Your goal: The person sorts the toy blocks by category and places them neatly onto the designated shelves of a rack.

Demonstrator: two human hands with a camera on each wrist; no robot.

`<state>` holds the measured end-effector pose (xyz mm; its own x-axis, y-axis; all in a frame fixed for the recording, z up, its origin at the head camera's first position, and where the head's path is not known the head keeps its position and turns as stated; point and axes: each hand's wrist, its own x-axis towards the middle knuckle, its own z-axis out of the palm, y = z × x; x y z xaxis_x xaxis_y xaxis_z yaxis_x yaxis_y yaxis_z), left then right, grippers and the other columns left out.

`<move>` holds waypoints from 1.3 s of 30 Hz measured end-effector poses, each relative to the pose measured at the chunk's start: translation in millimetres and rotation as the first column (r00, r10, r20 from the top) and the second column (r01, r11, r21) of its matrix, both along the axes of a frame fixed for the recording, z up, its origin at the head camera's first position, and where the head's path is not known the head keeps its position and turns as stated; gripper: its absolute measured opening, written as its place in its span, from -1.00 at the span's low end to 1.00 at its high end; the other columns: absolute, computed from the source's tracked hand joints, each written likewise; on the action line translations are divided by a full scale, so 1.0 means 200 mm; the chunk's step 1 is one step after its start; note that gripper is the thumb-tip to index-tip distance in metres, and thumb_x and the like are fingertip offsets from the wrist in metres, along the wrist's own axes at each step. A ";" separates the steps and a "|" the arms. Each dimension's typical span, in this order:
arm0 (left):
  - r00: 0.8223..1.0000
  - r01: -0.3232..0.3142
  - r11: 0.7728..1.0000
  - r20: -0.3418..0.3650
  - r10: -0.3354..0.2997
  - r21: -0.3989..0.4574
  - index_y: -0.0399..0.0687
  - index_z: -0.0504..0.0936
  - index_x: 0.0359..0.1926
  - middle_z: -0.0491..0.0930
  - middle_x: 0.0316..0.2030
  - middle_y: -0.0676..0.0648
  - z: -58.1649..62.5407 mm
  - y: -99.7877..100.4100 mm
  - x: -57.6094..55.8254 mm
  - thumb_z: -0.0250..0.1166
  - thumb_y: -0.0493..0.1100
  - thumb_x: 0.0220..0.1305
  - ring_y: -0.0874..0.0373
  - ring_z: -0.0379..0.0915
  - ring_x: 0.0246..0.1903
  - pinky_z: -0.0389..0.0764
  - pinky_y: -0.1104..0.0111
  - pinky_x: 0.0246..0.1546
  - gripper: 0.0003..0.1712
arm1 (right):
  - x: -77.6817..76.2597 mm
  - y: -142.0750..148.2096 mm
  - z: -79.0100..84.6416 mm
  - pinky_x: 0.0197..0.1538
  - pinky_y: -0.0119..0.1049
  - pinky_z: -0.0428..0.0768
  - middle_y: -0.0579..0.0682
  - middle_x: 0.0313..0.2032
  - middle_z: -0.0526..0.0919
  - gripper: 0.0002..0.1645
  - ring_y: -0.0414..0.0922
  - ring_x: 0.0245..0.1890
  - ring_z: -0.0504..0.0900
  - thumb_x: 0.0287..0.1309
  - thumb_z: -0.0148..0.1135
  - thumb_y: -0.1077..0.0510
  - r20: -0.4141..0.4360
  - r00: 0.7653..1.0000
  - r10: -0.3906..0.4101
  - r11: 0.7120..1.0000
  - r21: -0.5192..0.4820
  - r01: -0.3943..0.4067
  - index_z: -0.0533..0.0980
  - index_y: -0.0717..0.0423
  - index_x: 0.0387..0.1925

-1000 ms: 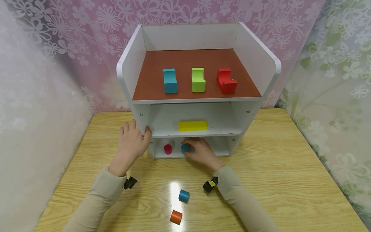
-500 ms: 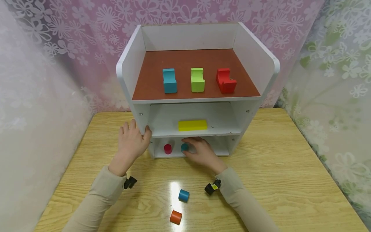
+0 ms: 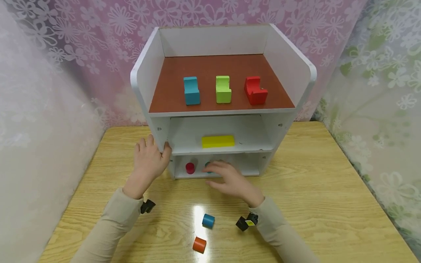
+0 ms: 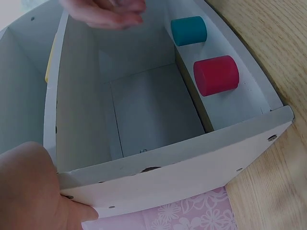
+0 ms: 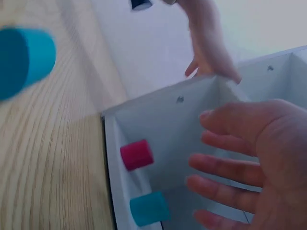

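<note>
My left hand [image 3: 150,160] holds the left side panel of a white shelf unit [image 4: 192,167], thumb at the front edge and fingers along the outside. On the bottom shelf, a crimson cylinder [image 4: 217,75] and a teal cylinder [image 4: 189,31] stand side by side. My right hand [image 3: 230,179] is just in front of that shelf, fingers spread and holding nothing. In the head view it partly covers the teal cylinder, while the right wrist view shows a gap between them. A blue cylinder [image 3: 208,221] and an orange cylinder [image 3: 199,245] lie on the table nearer me.
A yellow bar [image 3: 218,141] lies on the middle shelf. Across the brown top stand a blue block [image 3: 192,95], a lime green block [image 3: 223,95] and a red block [image 3: 256,95], each with a curved cutout. The unit stands on a wooden table [image 3: 329,197] with curtains around it.
My right hand has let go of the teal cylinder, opened its fingers and drawn back toward me. The cylinder stays on the bottom shelf. My left hand has kept its place.
</note>
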<state>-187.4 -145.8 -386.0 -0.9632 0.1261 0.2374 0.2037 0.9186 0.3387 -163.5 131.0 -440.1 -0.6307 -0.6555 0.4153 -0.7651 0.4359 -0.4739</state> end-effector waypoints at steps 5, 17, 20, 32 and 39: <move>1.000 0.001 1.000 0.001 -0.001 0.006 -0.28 0.31 0.28 0.36 0.00 -0.35 0.00 -0.01 0.00 -0.30 0.10 0.49 -0.32 0.20 -0.11 0.23 -0.14 0.01 -0.36 | 0.06 -0.01 0.05 0.07 -0.15 0.55 -0.04 -0.07 0.68 -0.65 -0.10 -0.04 0.62 0.16 0.35 0.21 0.010 0.989 0.148 0.989 -0.024 -0.148 0.62 0.13 0.01; 1.000 -0.002 1.000 0.007 0.002 0.002 -0.30 0.29 0.29 0.36 0.03 -0.37 0.00 0.00 0.00 -0.30 0.10 0.50 -0.34 0.22 -0.06 0.21 -0.16 0.07 -0.35 | 0.29 -0.13 0.10 0.01 -0.31 0.50 -0.22 -0.17 0.68 -0.73 -0.25 -0.11 0.59 0.28 0.26 -0.04 -0.190 0.945 0.268 0.942 0.255 -0.216 0.66 -0.09 -0.06; 1.000 -0.004 1.000 0.003 0.004 0.002 -0.31 0.32 0.25 0.36 0.02 -0.37 0.00 0.00 0.00 -0.30 0.10 0.50 -0.34 0.22 -0.06 0.21 -0.16 0.06 -0.37 | 0.33 -0.16 0.08 -0.04 -0.35 0.49 -0.26 -0.20 0.67 -0.74 -0.27 -0.16 0.57 0.26 0.27 -0.07 -0.206 0.935 0.288 0.925 0.314 -0.215 0.66 -0.13 -0.06; 1.000 -0.009 1.000 0.002 0.009 0.007 -0.29 0.35 0.20 0.38 -0.03 -0.35 0.00 0.00 0.00 -0.29 0.10 0.50 -0.31 0.22 -0.10 0.23 -0.13 0.03 -0.39 | 0.43 -0.24 -0.02 -0.07 -0.33 0.38 -0.33 -0.42 0.49 -0.69 -0.30 -0.34 0.39 -0.04 0.40 -0.30 -0.308 0.893 0.327 0.866 0.475 -0.154 0.63 -0.28 -0.32; 1.000 -0.007 1.000 0.002 0.007 0.015 -0.30 0.35 0.19 0.38 -0.03 -0.35 -0.01 0.00 0.00 -0.28 0.10 0.50 -0.32 0.22 -0.09 0.22 -0.14 0.05 -0.39 | 0.46 -0.26 -0.07 -0.06 -0.32 0.37 -0.33 -0.53 0.34 -0.72 -0.30 -0.41 0.28 -0.05 0.34 -0.29 -0.303 0.889 0.343 0.843 0.518 -0.149 0.48 -0.29 -0.53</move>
